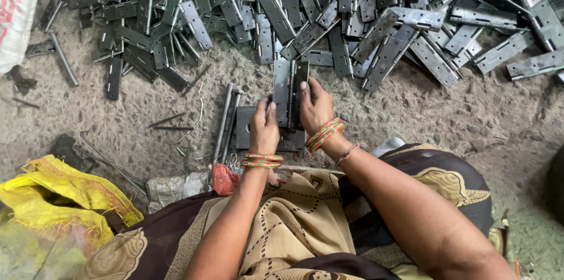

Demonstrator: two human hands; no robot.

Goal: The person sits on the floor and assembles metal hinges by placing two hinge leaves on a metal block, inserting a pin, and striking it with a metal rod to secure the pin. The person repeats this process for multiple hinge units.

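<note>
Gripping metal hinge (290,93), both hands.

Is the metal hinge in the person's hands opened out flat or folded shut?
Opened out flat. The grey metal hinge shows two leaves side by side with the pin barrel between them, gripped by the left hand and right hand.

Both arms were bare, the left hand (264,130) wearing stacked red, green and gold bangles at its wrist, the right hand (315,110) similar bangles plus a thin bracelet behind them.

yellow sack (64,195) | white sack (17,10) | loose rods (226,121) | hinge heap (329,16)
</note>
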